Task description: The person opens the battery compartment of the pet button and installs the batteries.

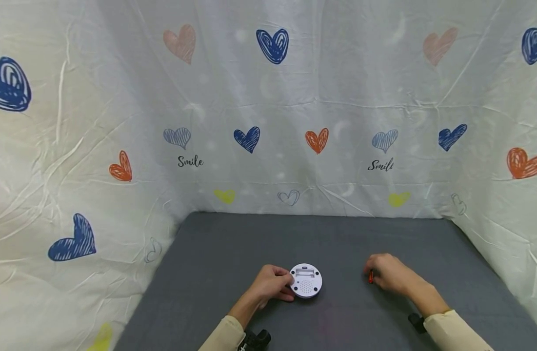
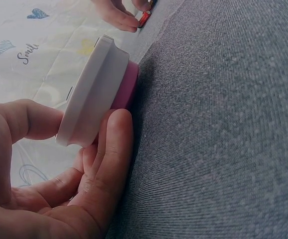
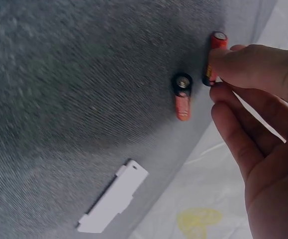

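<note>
My left hand holds the edge of a round white sound button. Its underside faces up, showing a bare battery slot and speaker holes. In the left wrist view the button's pink part is turned down toward the cloth, with thumb above the rim and fingers beneath. Off to the right, my right hand is low over the table. Seen from the right wrist, its thumb and fingertips pinch a red and black battery. A second such battery lies close beside it on the cloth.
A white battery cover lies on the grey cloth in the right wrist view, apart from the batteries. A pale curtain printed with hearts hangs at the back and both sides of the table.
</note>
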`<state>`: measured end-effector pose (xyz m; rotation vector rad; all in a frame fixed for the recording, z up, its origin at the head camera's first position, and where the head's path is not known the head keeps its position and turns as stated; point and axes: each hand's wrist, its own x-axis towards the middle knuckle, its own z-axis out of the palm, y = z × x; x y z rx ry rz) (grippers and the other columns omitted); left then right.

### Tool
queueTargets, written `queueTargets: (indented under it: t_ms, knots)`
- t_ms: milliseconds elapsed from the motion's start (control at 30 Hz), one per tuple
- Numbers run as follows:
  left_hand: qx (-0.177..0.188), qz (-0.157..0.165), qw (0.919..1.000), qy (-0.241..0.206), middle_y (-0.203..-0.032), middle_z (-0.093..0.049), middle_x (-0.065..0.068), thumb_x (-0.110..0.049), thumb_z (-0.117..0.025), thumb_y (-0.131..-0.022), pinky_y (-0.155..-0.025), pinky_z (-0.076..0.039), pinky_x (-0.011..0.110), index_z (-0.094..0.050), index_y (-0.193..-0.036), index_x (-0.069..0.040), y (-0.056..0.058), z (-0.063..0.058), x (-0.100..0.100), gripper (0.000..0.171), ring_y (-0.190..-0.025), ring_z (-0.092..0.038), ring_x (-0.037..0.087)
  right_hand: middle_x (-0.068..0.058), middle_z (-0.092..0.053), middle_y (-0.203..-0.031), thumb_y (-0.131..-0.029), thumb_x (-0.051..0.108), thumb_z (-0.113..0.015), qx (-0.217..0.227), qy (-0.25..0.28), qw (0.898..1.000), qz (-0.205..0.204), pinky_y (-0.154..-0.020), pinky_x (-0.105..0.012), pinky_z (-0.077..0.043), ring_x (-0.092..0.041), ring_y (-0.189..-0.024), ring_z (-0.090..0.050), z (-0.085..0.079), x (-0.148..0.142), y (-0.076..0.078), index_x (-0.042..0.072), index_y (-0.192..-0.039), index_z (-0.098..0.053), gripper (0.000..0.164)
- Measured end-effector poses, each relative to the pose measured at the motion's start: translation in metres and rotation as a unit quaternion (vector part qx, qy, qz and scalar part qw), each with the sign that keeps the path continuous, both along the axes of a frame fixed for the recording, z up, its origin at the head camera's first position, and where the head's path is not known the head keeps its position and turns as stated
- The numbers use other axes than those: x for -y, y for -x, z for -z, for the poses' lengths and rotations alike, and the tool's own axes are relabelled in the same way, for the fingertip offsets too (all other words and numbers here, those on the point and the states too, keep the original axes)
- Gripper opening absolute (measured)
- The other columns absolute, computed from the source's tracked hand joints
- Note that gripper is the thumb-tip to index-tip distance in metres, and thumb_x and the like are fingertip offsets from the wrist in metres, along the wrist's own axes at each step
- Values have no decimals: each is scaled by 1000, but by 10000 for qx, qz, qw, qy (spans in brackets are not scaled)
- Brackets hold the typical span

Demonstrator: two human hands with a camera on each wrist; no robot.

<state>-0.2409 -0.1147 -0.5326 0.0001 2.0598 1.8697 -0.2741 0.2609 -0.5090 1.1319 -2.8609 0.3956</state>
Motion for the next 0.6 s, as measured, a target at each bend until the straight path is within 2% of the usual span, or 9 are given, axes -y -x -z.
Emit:
queueTargets:
  t_ms: [100, 333, 600]
  knots:
    - [-4, -14, 10000, -16, -92, -77, 15, 0, -66, -93, -66, -71, 36, -73, -116, 14, 0, 1, 0, 28, -74, -78, 21, 4, -75, -95, -85, 0, -88, -95, 29, 9999, -80, -70, -36, -62, -19, -87, -72, 4, 0, 1, 17, -92, -80, 20]
    - [46, -40, 10000, -2, -93, -77, 16, 0, -66, -93, -66, -71, 36, -72, -118, 14, 0, 0, 0, 30, -73, -78, 20, 7, -77, -95, -88, 6, -88, -447, 121, 9989, -119, -76, -40, -63, -18, -88, -72, 11, 2, 0, 20, -91, -82, 16]
    - [54, -43, 10000, 55, -93, -78, 16, -1, -67, -93, -66, -71, 37, -73, -118, 13, 0, 0, 0, 30, -73, -78, 20, 9, -73, -91, -93, 11, -85, -574, 175, 9982, 66, -72, -38, -62, -14, -84, -70, -2, 10, -4, 21, -94, -81, 11]
